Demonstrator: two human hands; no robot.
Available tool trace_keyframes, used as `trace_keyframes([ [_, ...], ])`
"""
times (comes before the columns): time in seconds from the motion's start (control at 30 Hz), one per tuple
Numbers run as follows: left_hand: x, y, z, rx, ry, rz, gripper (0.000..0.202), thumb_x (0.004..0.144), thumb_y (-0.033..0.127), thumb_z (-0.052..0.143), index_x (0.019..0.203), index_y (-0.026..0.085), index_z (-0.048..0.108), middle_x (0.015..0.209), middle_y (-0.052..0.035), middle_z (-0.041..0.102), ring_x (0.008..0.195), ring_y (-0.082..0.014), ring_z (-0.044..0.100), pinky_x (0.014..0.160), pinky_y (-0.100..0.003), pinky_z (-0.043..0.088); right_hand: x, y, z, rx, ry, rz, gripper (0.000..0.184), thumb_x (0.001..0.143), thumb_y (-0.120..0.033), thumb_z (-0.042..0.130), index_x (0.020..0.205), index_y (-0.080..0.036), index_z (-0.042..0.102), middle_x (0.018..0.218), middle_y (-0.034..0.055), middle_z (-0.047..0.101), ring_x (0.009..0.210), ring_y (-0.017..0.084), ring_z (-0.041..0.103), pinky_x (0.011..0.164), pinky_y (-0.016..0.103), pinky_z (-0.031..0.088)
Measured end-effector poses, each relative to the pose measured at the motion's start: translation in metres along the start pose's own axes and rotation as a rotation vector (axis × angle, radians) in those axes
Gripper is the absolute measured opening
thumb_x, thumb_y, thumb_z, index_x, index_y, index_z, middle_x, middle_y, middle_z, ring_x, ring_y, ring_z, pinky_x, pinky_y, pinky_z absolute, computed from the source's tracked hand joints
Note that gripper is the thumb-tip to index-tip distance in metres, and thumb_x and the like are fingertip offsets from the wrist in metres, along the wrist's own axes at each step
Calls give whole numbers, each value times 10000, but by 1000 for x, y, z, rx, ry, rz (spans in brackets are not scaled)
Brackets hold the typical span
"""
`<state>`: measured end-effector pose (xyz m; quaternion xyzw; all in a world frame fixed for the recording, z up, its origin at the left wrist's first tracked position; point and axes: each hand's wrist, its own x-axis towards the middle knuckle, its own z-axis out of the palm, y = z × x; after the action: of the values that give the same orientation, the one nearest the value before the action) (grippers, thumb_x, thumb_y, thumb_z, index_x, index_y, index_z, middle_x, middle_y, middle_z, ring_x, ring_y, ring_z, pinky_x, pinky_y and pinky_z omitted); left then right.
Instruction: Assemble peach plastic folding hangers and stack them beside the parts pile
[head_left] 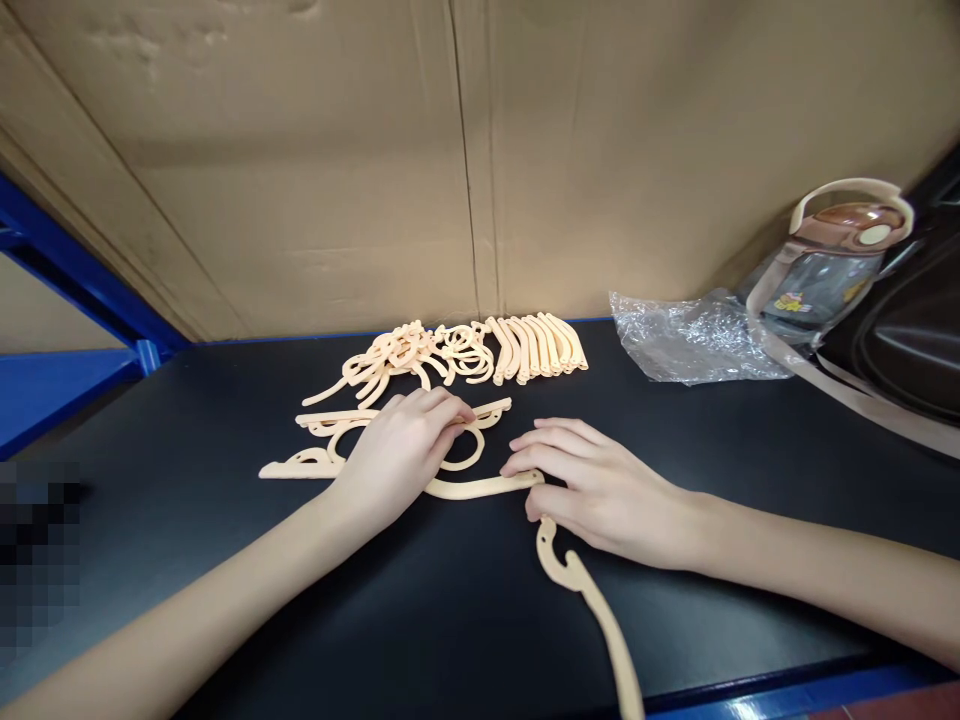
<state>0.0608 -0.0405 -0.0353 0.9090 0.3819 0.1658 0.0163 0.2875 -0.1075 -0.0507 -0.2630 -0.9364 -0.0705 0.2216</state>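
Note:
Pale orange plastic hanger parts lie on a black tabletop (pixel 225 560). My left hand (pixel 401 450) rests on a flat hanger frame with a ring (pixel 465 445), fingers curled and pressed on its top bar. My right hand (pixel 600 485) lies palm down, fingertips pinching the end of a curved arm piece (pixel 480 487). A second long curved arm piece (pixel 592 600) runs from under that hand toward the table's front edge. Behind the hands sit a tangled heap of curly hanger parts (pixel 409 355) and a neat row of several curved pieces (pixel 536 345).
A crumpled clear plastic bag (pixel 686 335) lies at the back right. Beside it stands a water bottle with a beige strap (pixel 825 260), next to a dark bag (pixel 911 340). Cardboard (pixel 375 170) walls off the back. A blue rack beam (pixel 82 290) runs along the left.

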Motion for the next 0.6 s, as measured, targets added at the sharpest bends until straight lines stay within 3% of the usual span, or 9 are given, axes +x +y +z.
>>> trace_keyframes([
  [0.17,-1,-2,0,28,4,-7,154,920,170,464,948,169,616,951,-34,673,882,-215,610,767,-362,476,-1,11,-3,70,64,44,214,899,-71,468,849,-188,641,1050,26,661,1082,185,538,974,369,426],
  [0.3,0,4,-4,131,39,27,191,884,106,457,997,140,608,975,-61,662,901,-244,597,782,-401,481,6,14,-31,-65,83,97,214,904,-108,434,918,-149,643,989,62,666,964,198,561,877,356,440],
  [0.43,-1,27,-13,144,71,156,218,896,114,427,1023,127,605,1009,-83,642,931,-245,577,814,-407,482,9,4,-55,-190,-148,188,205,903,-254,508,737,-176,599,706,9,591,679,167,530,671,319,404],
  [0.53,-4,47,-17,47,-62,250,185,903,162,461,1019,148,604,975,-63,632,882,-213,584,786,-360,500,4,-9,-54,-138,-300,209,316,824,-452,627,665,-189,552,632,-15,544,592,158,497,577,309,348],
  [0.6,-6,57,-14,45,-131,263,158,891,172,487,994,149,604,923,-54,625,832,-207,591,734,-343,509,-2,-14,-48,-95,-334,233,340,777,-487,669,668,-188,548,647,-15,548,597,158,500,548,301,325],
])
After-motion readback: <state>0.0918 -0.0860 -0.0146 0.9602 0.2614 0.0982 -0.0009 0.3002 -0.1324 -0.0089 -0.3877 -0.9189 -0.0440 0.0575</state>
